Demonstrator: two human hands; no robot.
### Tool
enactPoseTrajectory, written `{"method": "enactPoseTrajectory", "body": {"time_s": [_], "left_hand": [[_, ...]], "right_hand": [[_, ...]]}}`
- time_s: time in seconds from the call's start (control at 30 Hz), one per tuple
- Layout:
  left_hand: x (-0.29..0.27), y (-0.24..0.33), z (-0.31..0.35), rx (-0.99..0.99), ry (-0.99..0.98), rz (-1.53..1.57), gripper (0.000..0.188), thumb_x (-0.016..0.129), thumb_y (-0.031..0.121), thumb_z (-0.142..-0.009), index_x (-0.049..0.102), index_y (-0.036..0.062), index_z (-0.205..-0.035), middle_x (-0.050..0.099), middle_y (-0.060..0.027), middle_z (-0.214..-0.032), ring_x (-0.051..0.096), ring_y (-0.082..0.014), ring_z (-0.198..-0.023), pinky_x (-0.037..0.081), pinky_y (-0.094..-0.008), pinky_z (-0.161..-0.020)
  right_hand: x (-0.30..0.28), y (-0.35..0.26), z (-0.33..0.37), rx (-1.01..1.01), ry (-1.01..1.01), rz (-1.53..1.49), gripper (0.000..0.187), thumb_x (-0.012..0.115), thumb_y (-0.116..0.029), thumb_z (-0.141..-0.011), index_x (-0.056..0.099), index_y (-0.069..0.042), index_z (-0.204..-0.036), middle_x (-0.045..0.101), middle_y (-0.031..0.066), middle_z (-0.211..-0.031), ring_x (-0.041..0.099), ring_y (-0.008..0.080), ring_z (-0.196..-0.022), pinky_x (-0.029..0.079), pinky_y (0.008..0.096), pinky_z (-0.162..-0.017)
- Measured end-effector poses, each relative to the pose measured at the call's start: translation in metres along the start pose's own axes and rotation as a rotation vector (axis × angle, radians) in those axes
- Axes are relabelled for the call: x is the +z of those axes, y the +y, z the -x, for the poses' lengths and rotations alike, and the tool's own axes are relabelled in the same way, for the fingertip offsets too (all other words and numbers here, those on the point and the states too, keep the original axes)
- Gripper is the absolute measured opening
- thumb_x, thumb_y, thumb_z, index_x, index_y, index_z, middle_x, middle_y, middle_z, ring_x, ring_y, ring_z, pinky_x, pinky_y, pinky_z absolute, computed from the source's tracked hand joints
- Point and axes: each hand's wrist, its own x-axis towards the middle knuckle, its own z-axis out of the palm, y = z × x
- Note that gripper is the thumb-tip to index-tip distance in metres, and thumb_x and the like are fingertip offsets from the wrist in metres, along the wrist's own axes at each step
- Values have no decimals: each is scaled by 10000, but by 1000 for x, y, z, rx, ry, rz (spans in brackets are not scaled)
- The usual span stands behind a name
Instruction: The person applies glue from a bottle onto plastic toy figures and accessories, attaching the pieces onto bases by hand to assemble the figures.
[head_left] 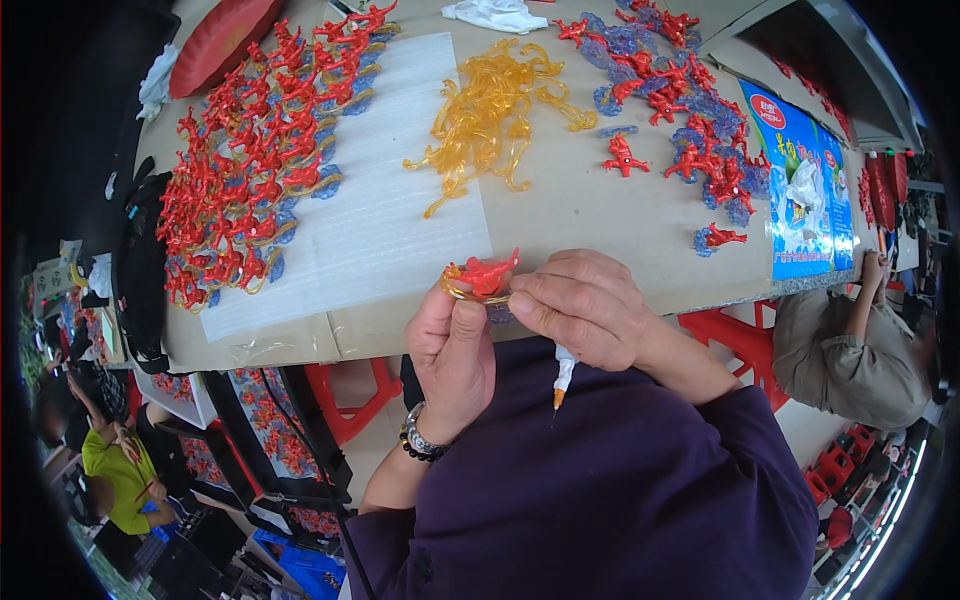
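Note:
In front of my chest, over the table's near edge, my left hand (455, 345) is closed on a small red figurine (487, 276) with a curled clear-yellow piece round it. A bit of bluish clear plastic shows beneath. The thumb and fingertips of my right hand (590, 308) touch the figurine's right side. Tucked in that same hand, a white applicator (564, 372) with an amber needle tip points downward. Ahead lies a heap of loose clear-yellow curled pieces (490, 105). Red figures on blue bases (700, 150) are scattered to the right.
Rows of figurines with yellow pieces (250, 180) cover the left of the table, partly on a white foam sheet (380, 230). A red tray (222, 45) lies far left, a blue printed sheet (812, 240) right. Another person (850, 350) sits at the right, near a red stool (735, 335).

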Motion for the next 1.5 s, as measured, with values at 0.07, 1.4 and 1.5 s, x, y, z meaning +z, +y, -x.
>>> {"method": "enactPoseTrajectory", "body": {"time_s": [0.07, 1.4, 1.5], "left_hand": [[0, -1, -1, 13, 7, 29, 319, 534, 219, -1004, 561, -9, -1226, 625, -79, -1178, 569, -150, -1082, 429, -319, -967], [13, 4, -6, -26, 56, 136, 335, 571, 169, -981, 553, -41, -1241, 628, -92, -1157, 572, -139, -1048, 426, -304, -945], [11, 3, -10, 44, 66, 26, 310, 563, 136, -981, 553, -38, -1237, 633, -85, -1139, 589, -140, -1005, 453, -300, -907]], "right_hand": [[1, 0, -1, -11, 3, 13, 225, 745, -39, -735, 677, 51, -930, 675, 166, -931, 651, 254, -744, 567, 350, -617], [4, 0, -3, -35, 55, 87, 253, 688, -39, -718, 669, 62, -950, 662, 165, -930, 629, 236, -689, 530, 308, -556], [0, 3, -4, 2, 8, 90, 261, 691, -48, -741, 673, 32, -989, 662, 162, -1012, 632, 239, -736, 539, 319, -602]]}}
